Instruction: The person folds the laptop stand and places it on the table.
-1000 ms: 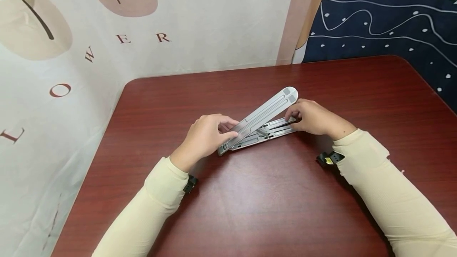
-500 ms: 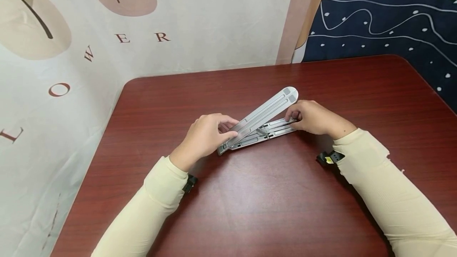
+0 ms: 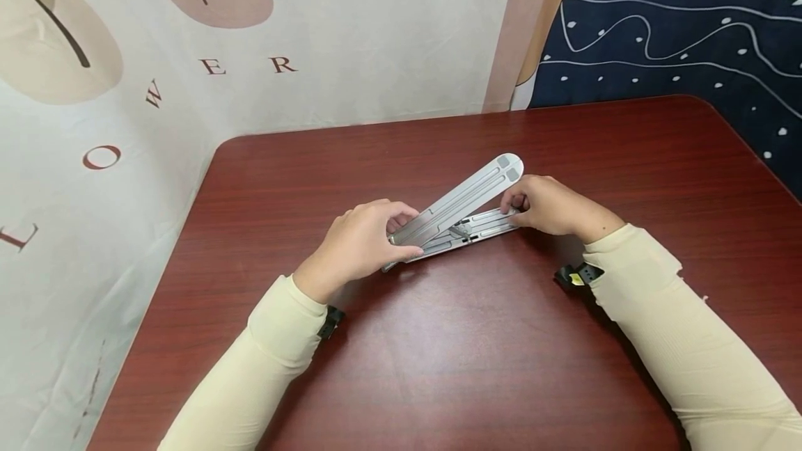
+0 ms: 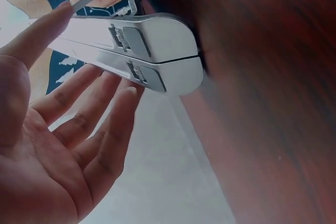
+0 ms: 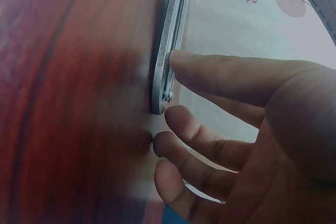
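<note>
A silver folding laptop stand (image 3: 466,197) lies partly unfolded on the table, one pair of arms slanting up over the lower pair. At its hinged left end my left hand (image 3: 358,241) grips it, thumb on the near side and fingers on the far side. The left wrist view shows the rounded end of the stand (image 4: 176,40) with two grey pads. My right hand (image 3: 554,209) holds the right end of the lower arms between thumb and curled fingers. In the right wrist view the thumb rests on the lower arm (image 5: 164,51).
The reddish-brown wooden table (image 3: 464,353) has rounded back corners. Behind it hang a pale printed cloth (image 3: 376,33) and a dark blue cloth (image 3: 664,33) with white trees. Black wrist cameras sit under both cuffs.
My left hand has slid a little, its thumb moving down from the raised arm to the near edge by the hinge. The right hand and the stand have stayed nearly still.
</note>
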`<state>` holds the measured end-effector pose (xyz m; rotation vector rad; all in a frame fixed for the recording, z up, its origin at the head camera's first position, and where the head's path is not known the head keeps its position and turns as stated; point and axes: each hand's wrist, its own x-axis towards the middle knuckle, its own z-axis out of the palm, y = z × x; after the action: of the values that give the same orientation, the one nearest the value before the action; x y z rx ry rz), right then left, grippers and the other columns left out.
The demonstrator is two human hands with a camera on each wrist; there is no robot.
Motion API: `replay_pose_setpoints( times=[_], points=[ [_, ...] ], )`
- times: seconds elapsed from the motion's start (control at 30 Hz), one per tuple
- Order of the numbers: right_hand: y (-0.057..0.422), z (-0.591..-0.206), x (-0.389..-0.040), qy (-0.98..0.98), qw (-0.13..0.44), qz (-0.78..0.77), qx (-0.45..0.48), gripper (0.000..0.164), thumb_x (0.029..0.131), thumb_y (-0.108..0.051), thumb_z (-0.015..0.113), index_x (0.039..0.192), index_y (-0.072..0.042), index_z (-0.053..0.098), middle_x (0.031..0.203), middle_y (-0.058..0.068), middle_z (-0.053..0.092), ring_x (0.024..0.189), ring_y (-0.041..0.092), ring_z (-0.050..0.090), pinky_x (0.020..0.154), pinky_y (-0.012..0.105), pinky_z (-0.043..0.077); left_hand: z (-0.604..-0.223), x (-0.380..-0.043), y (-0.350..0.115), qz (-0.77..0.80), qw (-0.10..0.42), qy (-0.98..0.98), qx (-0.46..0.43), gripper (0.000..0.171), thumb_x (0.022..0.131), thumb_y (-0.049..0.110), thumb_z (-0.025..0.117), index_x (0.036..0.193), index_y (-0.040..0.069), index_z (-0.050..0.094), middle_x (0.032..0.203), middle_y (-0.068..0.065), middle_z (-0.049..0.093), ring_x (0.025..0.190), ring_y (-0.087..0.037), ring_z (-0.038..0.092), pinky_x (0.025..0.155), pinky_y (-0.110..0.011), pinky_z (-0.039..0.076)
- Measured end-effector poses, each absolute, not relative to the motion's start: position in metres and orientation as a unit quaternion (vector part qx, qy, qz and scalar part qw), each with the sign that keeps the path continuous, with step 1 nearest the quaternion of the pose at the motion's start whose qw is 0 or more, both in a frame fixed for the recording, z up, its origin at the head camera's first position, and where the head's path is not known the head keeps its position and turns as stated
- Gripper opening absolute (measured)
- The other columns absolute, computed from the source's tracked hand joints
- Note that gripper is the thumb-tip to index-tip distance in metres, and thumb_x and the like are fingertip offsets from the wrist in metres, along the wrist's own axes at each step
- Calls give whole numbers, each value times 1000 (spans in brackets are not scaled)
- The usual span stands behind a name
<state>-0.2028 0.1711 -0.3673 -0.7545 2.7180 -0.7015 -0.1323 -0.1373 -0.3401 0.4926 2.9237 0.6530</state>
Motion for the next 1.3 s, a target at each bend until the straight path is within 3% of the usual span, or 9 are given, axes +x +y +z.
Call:
replay_pose_setpoints(
  times=[0.2, 0.63, 1.07, 1.3],
  points=[
    [175, -368, -200, 929, 123, -241, -252, 12, 84, -3, 75, 92, -12, 72, 86, 4, 67, 84, 22, 57, 74, 36, 46, -340, -131, -135, 183, 49, 967, 171, 54, 77, 45, 85, 126, 32, 66, 108, 11, 68, 102, -10, 67, 80, -42, 54],
    [175, -373, -193, 925, 132, -251, -253, 12, 83, -5, 78, 90, -13, 72, 88, 7, 65, 81, 20, 57, 70, 32, 47, -349, -132, -148, 181, 37, 958, 219, 54, 80, 40, 84, 130, 31, 65, 99, 11, 63, 91, -9, 62, 72, -35, 51],
    [175, -371, -194, 925, 133, -253, -250, 13, 80, -7, 80, 86, -12, 70, 83, 4, 65, 78, 18, 57, 68, 31, 46, -341, -149, -151, 162, 36, 950, 264, 56, 77, 39, 86, 128, 26, 66, 102, 9, 66, 97, -9, 64, 80, -36, 53],
    [178, -369, -195, 925, 130, -255, -251, 13, 79, -7, 80, 84, -11, 69, 85, 5, 65, 78, 18, 57, 69, 31, 46, -334, -157, -146, 126, 36, 948, 291, 54, 80, 34, 85, 129, 25, 65, 101, 8, 64, 94, -12, 64, 76, -35, 52]
  ],
)
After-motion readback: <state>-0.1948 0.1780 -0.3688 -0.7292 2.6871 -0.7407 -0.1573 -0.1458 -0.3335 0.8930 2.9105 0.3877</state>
